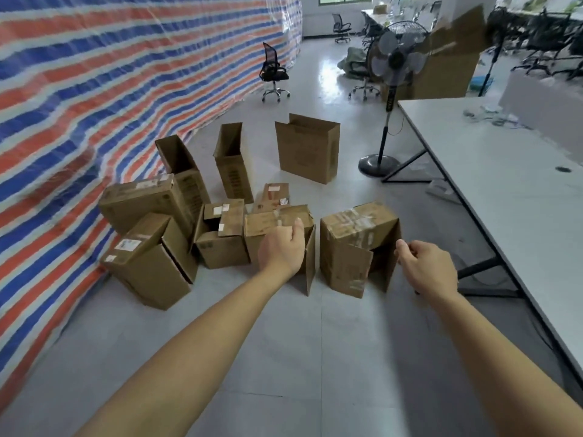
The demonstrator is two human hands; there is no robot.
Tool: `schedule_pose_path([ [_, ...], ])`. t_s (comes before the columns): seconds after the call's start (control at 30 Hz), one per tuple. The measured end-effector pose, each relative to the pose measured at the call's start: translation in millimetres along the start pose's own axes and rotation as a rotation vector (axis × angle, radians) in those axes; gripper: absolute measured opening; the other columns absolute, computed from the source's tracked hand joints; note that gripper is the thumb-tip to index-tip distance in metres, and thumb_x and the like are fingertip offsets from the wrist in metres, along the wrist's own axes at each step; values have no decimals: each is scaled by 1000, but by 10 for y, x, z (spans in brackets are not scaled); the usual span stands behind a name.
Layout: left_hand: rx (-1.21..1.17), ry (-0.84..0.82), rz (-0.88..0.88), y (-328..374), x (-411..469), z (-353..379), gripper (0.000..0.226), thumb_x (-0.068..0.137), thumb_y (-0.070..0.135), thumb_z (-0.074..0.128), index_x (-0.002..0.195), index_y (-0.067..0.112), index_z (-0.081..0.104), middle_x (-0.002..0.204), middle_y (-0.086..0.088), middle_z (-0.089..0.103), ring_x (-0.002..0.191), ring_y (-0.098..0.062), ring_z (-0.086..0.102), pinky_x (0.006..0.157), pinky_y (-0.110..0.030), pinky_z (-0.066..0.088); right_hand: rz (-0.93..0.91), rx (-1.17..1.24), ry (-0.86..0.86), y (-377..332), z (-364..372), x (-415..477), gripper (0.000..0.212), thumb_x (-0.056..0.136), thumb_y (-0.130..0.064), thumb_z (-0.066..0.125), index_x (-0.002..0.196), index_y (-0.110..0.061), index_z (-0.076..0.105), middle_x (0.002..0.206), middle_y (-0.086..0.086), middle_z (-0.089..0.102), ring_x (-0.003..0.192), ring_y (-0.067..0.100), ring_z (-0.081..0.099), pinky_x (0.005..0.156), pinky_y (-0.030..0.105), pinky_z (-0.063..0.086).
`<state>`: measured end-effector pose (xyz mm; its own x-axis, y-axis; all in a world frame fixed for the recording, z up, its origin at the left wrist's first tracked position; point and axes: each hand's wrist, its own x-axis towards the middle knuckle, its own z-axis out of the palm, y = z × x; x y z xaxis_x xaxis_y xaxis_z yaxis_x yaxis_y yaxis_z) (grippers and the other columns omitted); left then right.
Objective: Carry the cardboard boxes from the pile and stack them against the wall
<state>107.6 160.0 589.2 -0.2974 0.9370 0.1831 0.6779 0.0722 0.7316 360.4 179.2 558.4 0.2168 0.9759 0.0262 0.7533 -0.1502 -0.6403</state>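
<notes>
Several brown cardboard boxes stand in a loose pile on the floor by the striped tarp wall [94,89]. My left hand [282,249] reaches onto the front top edge of a taped middle box [274,220], thumb lying on its top, fingers hidden behind the hand. My right hand [426,266] hovers with loosely curled fingers just right of another taped box [356,238], thumb close to its open side flap [389,257], holding nothing. Further back stand open upright boxes [233,162] and a wide open box [307,148].
A long white table [504,171] runs along the right, its dark legs near my right hand. A pedestal fan [383,121] stands behind the boxes. An office chair [273,72] and more chairs, desks and a large cardboard sheet [451,58] sit farther back. Grey floor lies in front.
</notes>
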Motion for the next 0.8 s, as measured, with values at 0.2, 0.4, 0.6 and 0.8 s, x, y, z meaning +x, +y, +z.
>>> schedule_pose_path([
  [0.2, 64, 10, -65, -77, 1062, 428, 63, 105, 43, 32, 53, 14, 50, 58, -6, 56, 60, -23, 57, 53, -31, 37, -71, -36, -81, -212, 280, 1382, 49, 102, -43, 47, 72, -10, 67, 67, 4, 67, 65, 22, 60, 56, 32, 46],
  [0.4, 21, 37, -86, -277, 2521, 1269, 61, 106, 40, 34, 55, 13, 54, 56, -1, 54, 59, -15, 55, 54, -28, 37, -61, -101, -176, -242, 863, 2871, 44, 103, -43, 46, 71, -17, 62, 66, 0, 63, 65, 19, 57, 54, 30, 40],
  [0.6, 4, -88, -206, -241, 3836, 2248, 61, 105, 43, 32, 57, 12, 53, 59, -6, 57, 60, -24, 58, 59, -35, 46, 33, -229, -265, 19, 1053, 4233, 44, 101, -46, 46, 81, -13, 68, 74, 3, 68, 71, 24, 63, 64, 38, 55],
  [0.8, 101, -259, -321, -246, 4587, 3308, 60, 105, 43, 32, 74, 4, 65, 75, -14, 67, 73, -29, 64, 73, -41, 52, 161, -201, -320, 717, 1262, 5470, 41, 100, -43, 49, 83, -13, 71, 80, 5, 70, 74, 25, 62, 57, 31, 44],
])
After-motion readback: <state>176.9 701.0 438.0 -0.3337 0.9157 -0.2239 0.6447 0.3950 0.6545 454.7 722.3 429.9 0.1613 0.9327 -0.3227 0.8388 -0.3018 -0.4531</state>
